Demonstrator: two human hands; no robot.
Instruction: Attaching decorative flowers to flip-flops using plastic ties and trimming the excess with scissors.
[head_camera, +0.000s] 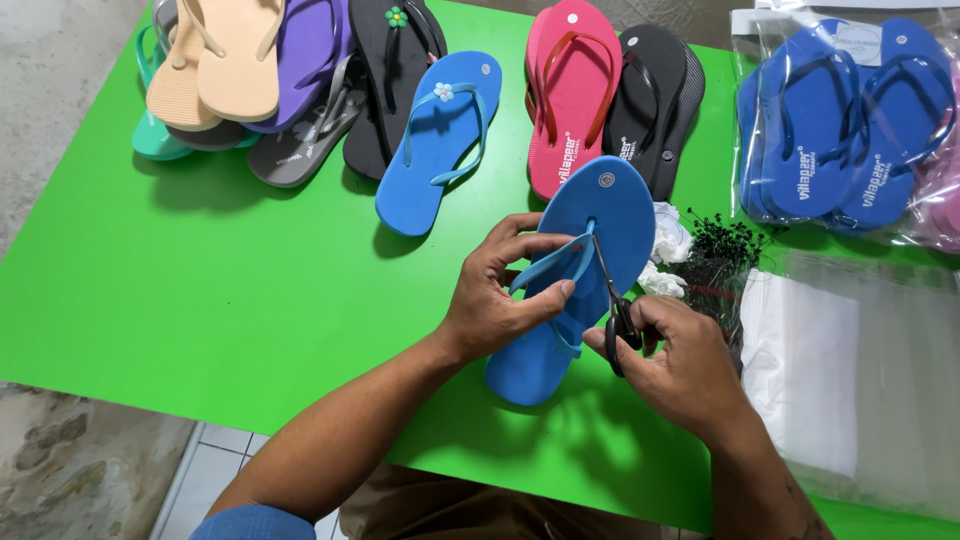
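Both hands, left (495, 300) and right (680, 365), curled closed, gripping

Bright, sharp daylight; soft shadows, mild edge distortion.

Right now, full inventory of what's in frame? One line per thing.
table: 1, bright green, fills the view
blue flip-flop in hand: 1, light blue, centre, tilted up off the table
scissors: 1, black handles, tips at that flip-flop's strap
flower flip-flop: 1, light blue with a small flower on the strap, upper centre
pink flip-flops: stacked pair, top centre
black flip-flops: stacked pair, right of the pink ones
mixed flip-flop pile: several, beige, purple, grey, teal, black, top left
bagged flip-flops: dark blue, in a clear bag, top right
clear bags: stack, right edge
black fasteners: bundle, beside white scraps
left hand: pinching the strap
right hand: holding the scissors
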